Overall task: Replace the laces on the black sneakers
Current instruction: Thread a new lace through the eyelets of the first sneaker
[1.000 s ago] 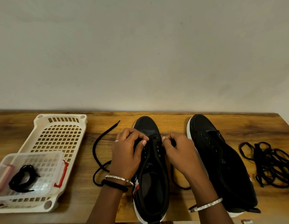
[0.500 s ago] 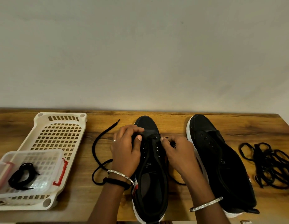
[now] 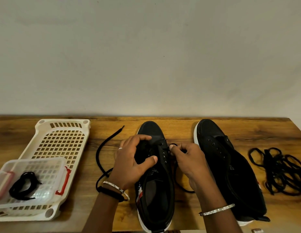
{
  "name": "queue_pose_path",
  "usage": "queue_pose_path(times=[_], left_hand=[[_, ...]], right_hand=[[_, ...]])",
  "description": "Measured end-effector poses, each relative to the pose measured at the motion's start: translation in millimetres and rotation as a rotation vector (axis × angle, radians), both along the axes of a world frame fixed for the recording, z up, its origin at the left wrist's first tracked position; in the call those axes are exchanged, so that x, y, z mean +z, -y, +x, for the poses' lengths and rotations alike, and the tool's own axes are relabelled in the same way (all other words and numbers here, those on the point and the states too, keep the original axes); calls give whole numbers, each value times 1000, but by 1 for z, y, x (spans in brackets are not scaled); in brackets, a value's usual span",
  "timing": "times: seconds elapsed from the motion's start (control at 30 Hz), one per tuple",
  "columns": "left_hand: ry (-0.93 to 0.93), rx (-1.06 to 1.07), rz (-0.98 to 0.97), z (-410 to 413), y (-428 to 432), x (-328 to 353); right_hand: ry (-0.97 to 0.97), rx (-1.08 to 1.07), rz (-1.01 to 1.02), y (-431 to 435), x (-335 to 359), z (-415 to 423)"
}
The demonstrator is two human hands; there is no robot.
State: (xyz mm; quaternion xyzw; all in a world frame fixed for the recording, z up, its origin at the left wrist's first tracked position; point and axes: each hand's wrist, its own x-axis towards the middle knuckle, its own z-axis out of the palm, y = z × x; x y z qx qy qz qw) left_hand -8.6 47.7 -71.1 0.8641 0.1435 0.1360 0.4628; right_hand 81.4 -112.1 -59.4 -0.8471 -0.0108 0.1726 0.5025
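Two black sneakers stand toes-away on the wooden table [image 3: 180, 126]. My left hand [image 3: 131, 162] curves over the left sneaker [image 3: 156, 187], fingers on its toe side and thumb on the tongue. My right hand [image 3: 188, 158] pinches a black lace [image 3: 102, 152] at the right eyelet row of that shoe. The lace's free end trails left across the table, and another loop lies between the shoes. The right sneaker [image 3: 230, 167] has bare eyelets.
A cream plastic basket [image 3: 62, 132] sits at the left, with a clear lidded box [image 3: 50, 167] on it containing a coiled black lace [image 3: 22, 184]. A pile of black laces [image 3: 279, 170] lies at the far right. A wall rises behind the table.
My left thumb has moved down onto the tongue and the hand has spread wider over the shoe. My right hand stays pinching the lace at the eyelets, shifted slightly.
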Motion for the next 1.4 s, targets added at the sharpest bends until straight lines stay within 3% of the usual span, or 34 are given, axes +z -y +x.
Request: queue_pose_path(times=[0.2,0.27,0.43,0.57,1.13,1.2,1.3,1.37,1.4], left_hand=[[46,163,-194,1,-5,-1],[45,248,-160,0,-13,-1],[-130,111,-96,-9,-23,-9],[-145,33,-45,-10,-27,-14],[-24,103,-353,-12,-38,-9],[28,104,-440,-13,-40,-1],[140,33,-679,-14,-40,17],[204,-49,-782,-12,-36,27],[219,-86,-806,-11,-33,30]], right_hand=[[-86,-21,130,0,-9,3],[-119,-15,165,0,-12,4],[-139,-23,210,-1,-11,4],[-148,-37,196,-1,-10,4],[-202,-80,288,-5,-8,2],[-105,-36,202,-4,-4,2],[243,-52,12,-6,15,1],[413,-18,97,-10,36,-4],[411,49,177,-13,45,-7]])
